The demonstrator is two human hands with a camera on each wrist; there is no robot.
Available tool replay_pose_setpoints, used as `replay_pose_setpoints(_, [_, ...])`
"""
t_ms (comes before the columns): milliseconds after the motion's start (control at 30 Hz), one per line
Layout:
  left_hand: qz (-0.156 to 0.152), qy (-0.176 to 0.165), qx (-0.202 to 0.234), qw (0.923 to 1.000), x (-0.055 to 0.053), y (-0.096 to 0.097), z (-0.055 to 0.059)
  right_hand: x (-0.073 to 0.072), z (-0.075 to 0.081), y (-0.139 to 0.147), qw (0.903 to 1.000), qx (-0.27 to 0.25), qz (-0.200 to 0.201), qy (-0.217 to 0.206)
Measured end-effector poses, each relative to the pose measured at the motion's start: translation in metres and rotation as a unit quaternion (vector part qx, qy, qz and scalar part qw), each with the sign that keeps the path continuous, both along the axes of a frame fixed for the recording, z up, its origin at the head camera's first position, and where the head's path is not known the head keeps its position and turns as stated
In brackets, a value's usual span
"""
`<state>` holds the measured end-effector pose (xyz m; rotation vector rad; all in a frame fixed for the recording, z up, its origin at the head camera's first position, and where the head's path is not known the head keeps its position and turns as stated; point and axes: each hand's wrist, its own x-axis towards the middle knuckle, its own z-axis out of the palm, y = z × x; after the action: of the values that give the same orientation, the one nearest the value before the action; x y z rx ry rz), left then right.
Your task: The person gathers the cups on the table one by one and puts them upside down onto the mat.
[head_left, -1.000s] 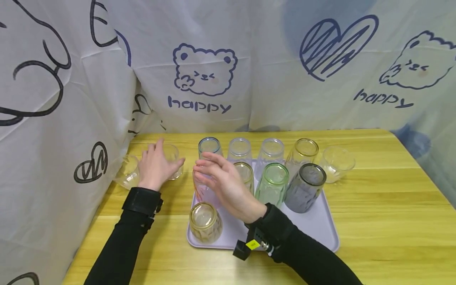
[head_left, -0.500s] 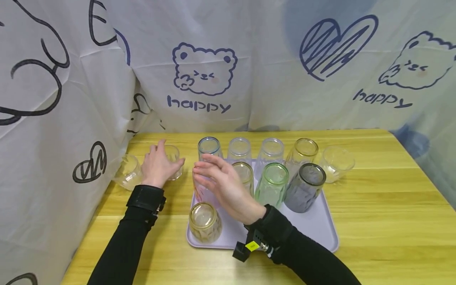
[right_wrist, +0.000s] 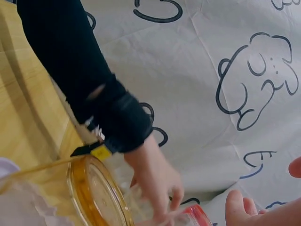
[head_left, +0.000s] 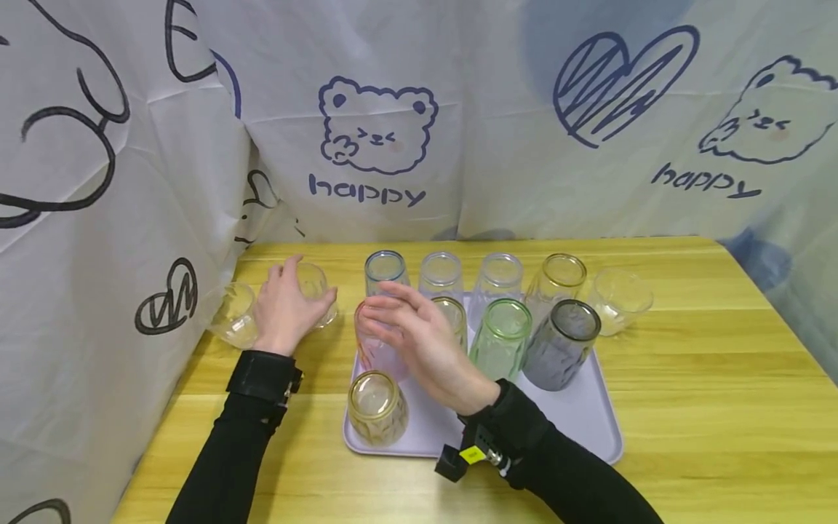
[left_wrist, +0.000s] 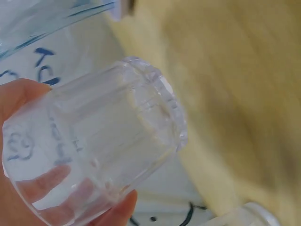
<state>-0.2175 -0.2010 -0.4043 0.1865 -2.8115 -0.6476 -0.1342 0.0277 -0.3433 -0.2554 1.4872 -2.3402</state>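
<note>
In the head view my left hand (head_left: pixel 283 309) is at the far left of the table, fingers and thumb round a clear drinking glass (head_left: pixel 313 280). The left wrist view shows this glass (left_wrist: pixel 113 127) close up, with a thick faceted base and fingers visible through its wall. My right hand (head_left: pixel 425 346) hovers over the tray (head_left: pixel 419 437), its fingers extended and holding nothing. Beside its fingertips stands a pink glass (head_left: pixel 376 356), partly covered by the hand. A pale amber glass (head_left: pixel 377 409) stands upside down at the tray's near left corner.
Several upturned glasses share the tray, among them a blue-rimmed one (head_left: pixel 385 268), a green one (head_left: pixel 500 338) and a dark grey one (head_left: pixel 563 346). Off the tray are a clear glass (head_left: pixel 236 316) at left and a clear bowl-like glass (head_left: pixel 618 302) at right.
The left hand shifts slightly right, then back left, keeping its grip on the clear glass. The right hand drifts a little to the right. The glasses on the tray stay put.
</note>
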Motion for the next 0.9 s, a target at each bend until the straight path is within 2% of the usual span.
replay_pose_setpoints(200, [-0.002, 0.066, 0.045, 0.9968, 0.016, 0.005, 0.019, 0.001, -0.002, 0.008, 0.9995, -0.002, -0.028, 0.015])
replay_pose_setpoints(367, [-0.015, 0.151, 0.091, 0.9842, 0.030, 0.014, 0.032, 0.002, -0.004, 0.014, 0.9987, -0.005, -0.037, 0.034])
replay_pose_setpoints(533, [-0.030, 0.228, 0.142, 0.9627, 0.044, 0.027, 0.047, 0.005, -0.004, 0.020, 0.9982, 0.003, -0.033, 0.049])
replay_pose_setpoints(667, [-0.045, 0.277, 0.201, 0.9384, 0.053, 0.040, 0.060, 0.008, -0.006, 0.024, 0.9973, 0.002, -0.030, 0.067])
replay_pose_setpoints(800, [-0.080, 0.311, 0.256, 0.9117, 0.061, 0.056, 0.068, 0.009, -0.007, 0.029, 0.9952, -0.007, -0.046, 0.086])
replay_pose_setpoints(900, [-0.109, 0.324, 0.276, 0.8986, 0.066, 0.068, 0.071, 0.010, -0.007, 0.033, 0.9938, -0.007, -0.057, 0.095])
